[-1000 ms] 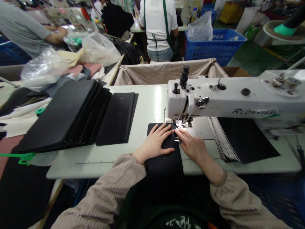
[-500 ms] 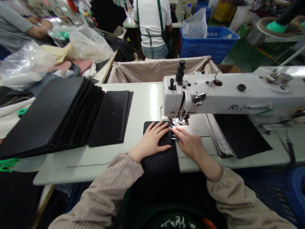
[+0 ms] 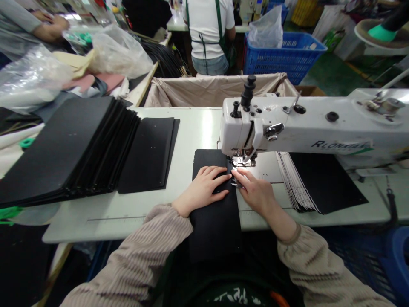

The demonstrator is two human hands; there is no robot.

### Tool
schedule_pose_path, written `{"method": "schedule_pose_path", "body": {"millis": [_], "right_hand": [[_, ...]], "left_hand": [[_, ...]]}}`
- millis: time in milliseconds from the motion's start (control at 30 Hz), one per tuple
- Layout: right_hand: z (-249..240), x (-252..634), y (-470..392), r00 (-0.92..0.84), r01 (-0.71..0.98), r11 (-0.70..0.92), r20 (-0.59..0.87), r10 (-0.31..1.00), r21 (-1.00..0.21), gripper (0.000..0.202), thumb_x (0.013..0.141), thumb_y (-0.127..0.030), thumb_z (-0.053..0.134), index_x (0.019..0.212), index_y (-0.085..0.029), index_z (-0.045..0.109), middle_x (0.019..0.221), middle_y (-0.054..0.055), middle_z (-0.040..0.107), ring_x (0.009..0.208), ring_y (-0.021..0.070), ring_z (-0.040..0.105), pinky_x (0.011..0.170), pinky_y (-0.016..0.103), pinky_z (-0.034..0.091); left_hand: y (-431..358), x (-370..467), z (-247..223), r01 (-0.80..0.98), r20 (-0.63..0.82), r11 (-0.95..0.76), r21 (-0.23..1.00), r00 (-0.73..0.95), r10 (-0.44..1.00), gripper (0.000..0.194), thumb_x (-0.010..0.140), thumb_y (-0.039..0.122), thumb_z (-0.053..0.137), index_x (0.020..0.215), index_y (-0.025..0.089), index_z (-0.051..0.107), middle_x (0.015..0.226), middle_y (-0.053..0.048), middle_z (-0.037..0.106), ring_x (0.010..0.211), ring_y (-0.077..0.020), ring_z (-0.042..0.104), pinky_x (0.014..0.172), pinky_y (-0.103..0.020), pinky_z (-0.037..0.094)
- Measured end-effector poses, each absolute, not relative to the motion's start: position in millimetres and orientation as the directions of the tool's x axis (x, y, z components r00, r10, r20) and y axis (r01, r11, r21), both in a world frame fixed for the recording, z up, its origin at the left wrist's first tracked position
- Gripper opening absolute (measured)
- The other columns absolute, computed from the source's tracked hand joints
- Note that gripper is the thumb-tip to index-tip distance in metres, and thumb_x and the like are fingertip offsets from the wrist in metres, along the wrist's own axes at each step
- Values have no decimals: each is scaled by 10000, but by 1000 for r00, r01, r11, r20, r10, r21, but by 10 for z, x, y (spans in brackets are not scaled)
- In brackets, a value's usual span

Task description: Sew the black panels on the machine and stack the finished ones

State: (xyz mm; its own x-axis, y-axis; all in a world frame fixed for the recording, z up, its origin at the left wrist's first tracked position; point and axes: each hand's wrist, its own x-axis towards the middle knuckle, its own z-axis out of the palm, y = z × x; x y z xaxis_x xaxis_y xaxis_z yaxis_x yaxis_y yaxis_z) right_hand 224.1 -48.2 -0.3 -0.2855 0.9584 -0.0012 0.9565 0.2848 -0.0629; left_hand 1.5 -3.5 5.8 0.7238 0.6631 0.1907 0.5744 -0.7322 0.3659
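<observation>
My left hand (image 3: 207, 187) lies on a black panel (image 3: 214, 230), fingers stretched out and thumb apart. The panel's far end reaches past the presser foot (image 3: 243, 162) of a white sewing machine (image 3: 306, 128), and its near end hangs over the table's front edge. At the panel's right edge, just in front of the foot, rest the fingertips of my right hand (image 3: 258, 192). Its curled fingers hold small metal thread snips (image 3: 236, 183), whose tips point left; their handles are hidden in the palm. The needle's exact spot on the panel is hard to make out.
To the left stand a thick stack of black panels (image 3: 57, 145) and a smaller pile (image 3: 145, 157). Panels with pale edges (image 3: 326, 181) lie under the machine's arm. A cloth-lined bin (image 3: 191, 91) sits behind the table, a blue basket (image 3: 281, 55) and a co-worker (image 3: 209, 38) farther back.
The black panel has slid away from me, its far end now farther past the foot. My left hand's fingers have drawn together a little, and the panel shows more beyond them.
</observation>
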Motion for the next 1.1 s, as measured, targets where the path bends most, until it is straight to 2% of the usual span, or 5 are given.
{"method": "schedule_pose_path", "body": {"millis": [367,900,1100], "right_hand": [[8,2240,-487,-283,957,284,18,959,-63,494,989,-340,381,1482,-355,399,1506,17,460,907,189,680,658,302,519],[5,2234,-486,-280,958,280,-4,960,-64,514,975,-329,405,1488,-359,391,1509,40,453,927,190,679,692,303,531],[-4,2238,-485,-280,958,280,4,960,-67,510,972,-312,404,1479,-363,401,1506,9,459,917,188,677,674,305,529]], "left_hand": [[-34,20,48,573,199,-734,366,722,663,417,928,367,580,1328,253,563,1387,-95,518,1279,-280,453,1067,-467,357],[-26,23,4,578,218,-725,375,705,675,351,977,305,502,1320,273,567,1338,-76,563,1237,-259,488,1028,-450,394],[-20,20,6,580,215,-727,369,707,673,347,979,263,487,1316,267,569,1345,-73,559,1232,-249,488,1028,-442,392]]}}
